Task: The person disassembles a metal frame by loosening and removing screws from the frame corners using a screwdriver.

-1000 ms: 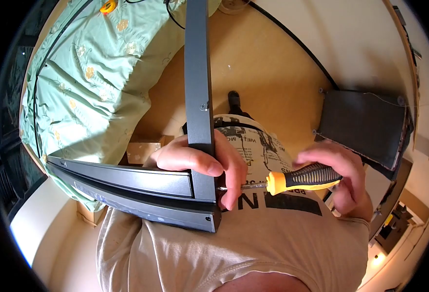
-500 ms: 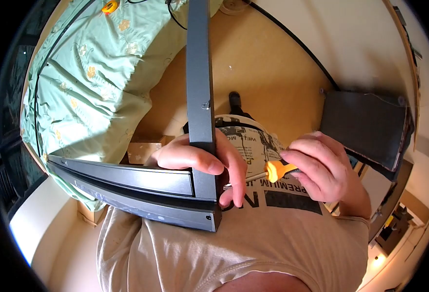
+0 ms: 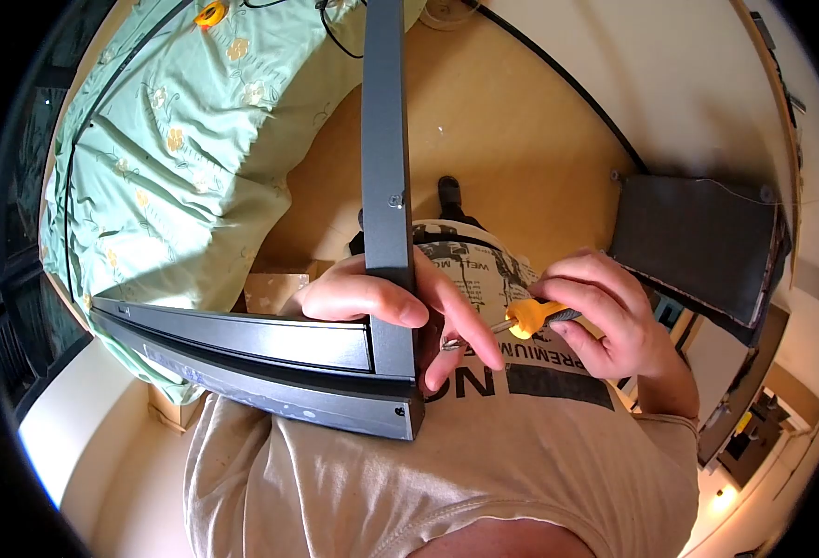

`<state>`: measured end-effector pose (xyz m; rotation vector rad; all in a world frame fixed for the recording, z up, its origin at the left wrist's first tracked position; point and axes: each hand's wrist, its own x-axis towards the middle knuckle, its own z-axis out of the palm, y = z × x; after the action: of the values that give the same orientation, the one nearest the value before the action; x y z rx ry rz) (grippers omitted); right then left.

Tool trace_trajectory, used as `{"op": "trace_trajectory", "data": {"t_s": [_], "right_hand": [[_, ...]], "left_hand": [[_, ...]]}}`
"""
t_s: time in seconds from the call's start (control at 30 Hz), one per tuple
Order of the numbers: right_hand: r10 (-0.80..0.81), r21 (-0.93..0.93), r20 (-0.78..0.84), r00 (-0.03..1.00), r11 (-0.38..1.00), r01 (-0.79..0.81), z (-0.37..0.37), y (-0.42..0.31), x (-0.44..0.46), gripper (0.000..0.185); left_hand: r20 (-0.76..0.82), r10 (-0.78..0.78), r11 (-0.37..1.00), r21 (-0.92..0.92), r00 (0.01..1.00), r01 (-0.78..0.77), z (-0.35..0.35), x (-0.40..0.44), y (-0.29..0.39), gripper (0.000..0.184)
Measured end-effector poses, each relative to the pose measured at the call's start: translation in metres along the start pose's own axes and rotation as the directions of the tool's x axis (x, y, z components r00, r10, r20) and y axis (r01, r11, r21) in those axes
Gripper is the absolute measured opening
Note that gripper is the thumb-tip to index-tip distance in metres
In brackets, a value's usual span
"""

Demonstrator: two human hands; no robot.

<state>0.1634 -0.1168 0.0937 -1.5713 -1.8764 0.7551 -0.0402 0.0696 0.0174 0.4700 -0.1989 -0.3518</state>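
Observation:
A dark grey metal frame (image 3: 386,139) rises upright before my chest, meeting a pair of long side rails (image 3: 242,344) at a corner. My left hand (image 3: 372,298) is closed around the upright bar just above that corner, with fingers on both sides of it. In my right hand (image 3: 605,312) is a screwdriver (image 3: 527,318) with a yellow and black handle, gripped by the fingertips. Its shaft points left, toward the bar's side. The tip lies among my left fingers, where a small metal piece shows that I cannot make out clearly. A small screw-like fitting (image 3: 395,201) sits higher on the bar.
A green flowered cloth (image 3: 186,158) covers a surface at left, with a small orange-yellow object (image 3: 210,14) on it. A dark padded panel (image 3: 698,246) stands at right. Below the cloth is a cardboard box (image 3: 274,290). The floor (image 3: 521,149) is tan.
The screwdriver's shaft has drawn slightly back from the bar, and its handle has turned in my right fingers. My left fingers have extended a little to the right; the frame shifted slightly.

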Motion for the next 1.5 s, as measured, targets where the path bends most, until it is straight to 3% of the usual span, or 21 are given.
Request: {"op": "trace_trajectory", "data": {"t_s": [0.17, 0.37, 0.5, 0.57, 0.63, 0.93, 1.23, 1.5], "right_hand": [[-0.023, -0.152, -0.055, 0.998, 0.988, 0.015, -0.005, -0.003, -0.002, 0.041], [-0.088, -0.322, -0.126, 0.988, 0.946, 0.043, -0.010, -0.007, 0.001, 0.040], [-0.157, -0.439, -0.144, 0.977, 0.895, 0.079, -0.012, -0.005, -0.001, 0.039], [-0.167, -0.450, -0.146, 0.975, 0.889, 0.084, -0.013, -0.006, 0.000, 0.040], [-0.177, -0.461, -0.148, 0.973, 0.883, 0.090, -0.015, -0.007, 0.001, 0.040], [-0.202, -0.447, -0.156, 0.967, 0.887, 0.114, -0.014, -0.006, 0.003, 0.038], [-0.200, -0.455, -0.166, 0.966, 0.884, 0.105, -0.014, -0.007, 0.002, 0.039], [-0.184, -0.594, -0.125, 0.975, 0.801, 0.075, -0.019, -0.011, -0.004, 0.044]], "left_hand": [[-0.022, -0.038, 0.995, -0.092, 0.999, 0.036, 0.006, 0.002, 0.003, 0.066], [0.017, 0.047, 0.996, -0.078, 0.999, -0.046, 0.000, 0.006, -0.002, 0.075], [-0.105, 0.101, 0.988, -0.106, 0.989, -0.112, 0.007, 0.009, -0.002, 0.070], [-0.138, 0.129, 0.984, -0.108, 0.982, -0.144, 0.008, 0.009, -0.003, 0.066], [-0.300, 0.174, 0.982, -0.017, 0.938, -0.188, 0.009, 0.007, -0.002, 0.053], [-0.228, 0.218, 0.971, -0.049, 0.949, -0.235, 0.005, 0.002, -0.004, 0.041], [-0.287, 0.186, 0.977, -0.044, 0.940, -0.207, 0.007, -0.002, -0.003, 0.047], [-0.321, 0.160, 0.983, -0.037, 0.933, -0.181, 0.007, -0.003, -0.005, 0.056]]}}
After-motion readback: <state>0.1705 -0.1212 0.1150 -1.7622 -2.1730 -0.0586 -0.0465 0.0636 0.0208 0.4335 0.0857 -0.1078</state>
